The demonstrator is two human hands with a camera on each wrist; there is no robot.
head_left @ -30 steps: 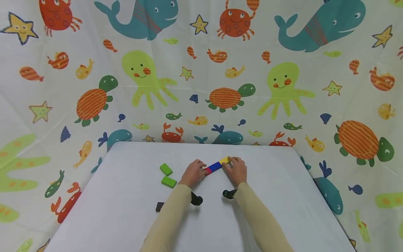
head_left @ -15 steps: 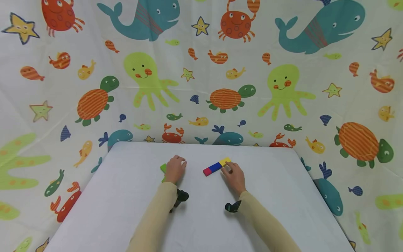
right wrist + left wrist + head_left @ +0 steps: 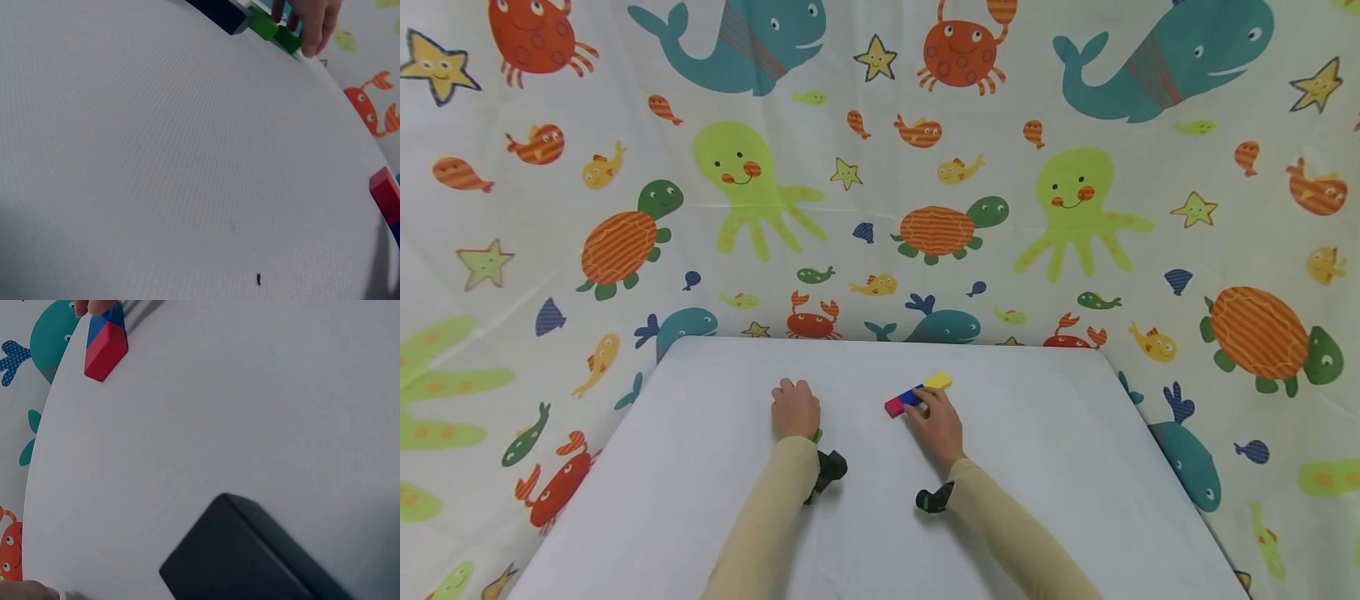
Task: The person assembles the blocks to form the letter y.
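Observation:
A red block (image 3: pixel 894 407), a blue block (image 3: pixel 912 395) and a yellow block (image 3: pixel 938 381) lie end to end in a slanting row on the white table. My right hand (image 3: pixel 938 425) is at the blue block, its fingertips touching it with thumb and index finger spread. To the left, my left hand (image 3: pixel 796 410) covers most of the green blocks in the head view. From the right wrist, the left fingers (image 3: pixel 312 37) appear around the farther green block (image 3: pixel 289 40), beside a nearer green block (image 3: pixel 262 24).
A black block (image 3: pixel 244 556) lies close below the left wrist; my left sleeve (image 3: pixel 760 517) hides it in the head view. Behind the white table (image 3: pixel 1037 433) hangs a curtain (image 3: pixel 880 192) printed with sea animals.
My left hand has left the red end of the row and moved left to the green blocks. My right hand has shifted from the yellow block to the blue one.

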